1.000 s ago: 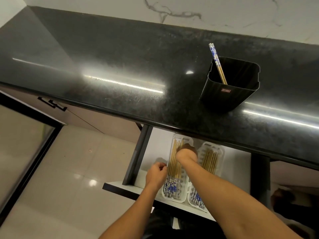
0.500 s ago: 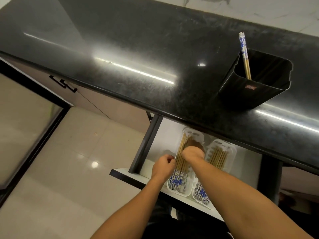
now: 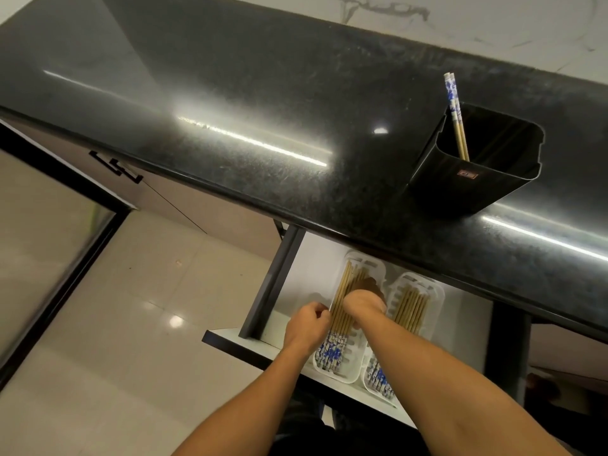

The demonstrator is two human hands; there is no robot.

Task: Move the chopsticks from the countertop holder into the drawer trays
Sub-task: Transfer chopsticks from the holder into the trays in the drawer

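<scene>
A black square holder point(image 3: 473, 182) stands on the dark countertop with one pair of blue-and-white-topped chopsticks point(image 3: 455, 120) leaning in its left corner. Below, in the open drawer point(image 3: 296, 278), two white trays lie side by side, each holding several chopsticks. My right hand point(image 3: 363, 306) is bent down onto the chopsticks point(image 3: 339, 311) in the left tray point(image 3: 329, 373), and its fingers are hidden. My left hand point(image 3: 307, 325) is curled into a fist against that tray's left rim. The right tray point(image 3: 436, 292) is untouched.
The black stone countertop point(image 3: 263, 126) overhangs the back of the drawer and hides the far ends of the trays. A dark cabinet post point(image 3: 508, 353) stands to the right of the drawer. Glossy floor tiles point(image 3: 131, 324) and a black-framed glass panel point(image 3: 49, 258) lie to the left.
Both hands stay over the left tray with hardly any shift. The view itself has swung slightly. The pair in the holder has not moved.
</scene>
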